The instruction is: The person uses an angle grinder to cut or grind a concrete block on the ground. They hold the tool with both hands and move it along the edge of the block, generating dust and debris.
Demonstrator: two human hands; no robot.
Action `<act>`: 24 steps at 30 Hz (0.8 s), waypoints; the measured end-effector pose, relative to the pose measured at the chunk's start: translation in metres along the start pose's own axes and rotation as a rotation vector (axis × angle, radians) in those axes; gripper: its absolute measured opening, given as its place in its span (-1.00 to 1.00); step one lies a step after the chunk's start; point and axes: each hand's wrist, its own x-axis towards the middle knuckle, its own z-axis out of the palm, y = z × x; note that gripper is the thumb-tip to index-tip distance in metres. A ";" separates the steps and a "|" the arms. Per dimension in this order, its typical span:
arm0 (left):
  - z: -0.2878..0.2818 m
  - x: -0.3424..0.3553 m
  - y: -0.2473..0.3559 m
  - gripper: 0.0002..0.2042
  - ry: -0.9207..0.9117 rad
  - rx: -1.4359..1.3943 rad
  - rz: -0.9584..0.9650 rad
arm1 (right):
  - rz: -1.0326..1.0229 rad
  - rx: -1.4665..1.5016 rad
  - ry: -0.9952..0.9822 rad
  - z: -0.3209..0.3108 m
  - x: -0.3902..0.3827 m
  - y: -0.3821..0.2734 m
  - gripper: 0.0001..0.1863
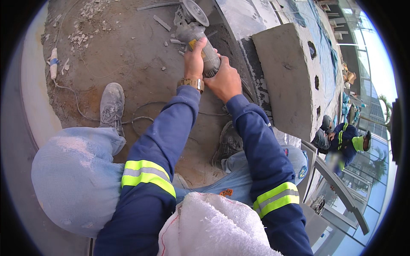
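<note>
Holding the grinder [193, 34], both hands [194, 65] [225, 81] have open ground [143, 72] leftward, ledge edge [234, 32] rightward.

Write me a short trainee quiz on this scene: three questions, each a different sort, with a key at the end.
1. Multiple choice: what do the left hand and right hand hold together?
a) a hammer
b) an angle grinder
c) a trowel

2. Short answer: which wrist wears the watch?

3. True or false: in the picture, the white cord connector lies to the right of the person's left shoe.

Key:
1. b
2. The left wrist
3. False; it lies to the left of that shoe.
</note>
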 end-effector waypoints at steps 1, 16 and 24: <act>-0.004 0.005 0.002 -0.46 -0.013 0.056 0.018 | 0.004 -0.012 -0.012 0.002 0.004 0.001 -0.25; 0.024 0.020 -0.012 -0.33 0.082 -0.185 -0.028 | 0.066 -0.130 -0.008 0.005 0.031 0.017 -0.34; 0.012 0.021 -0.011 -0.30 0.036 -0.317 -0.075 | 0.060 -0.110 -0.013 0.006 0.031 0.007 -0.33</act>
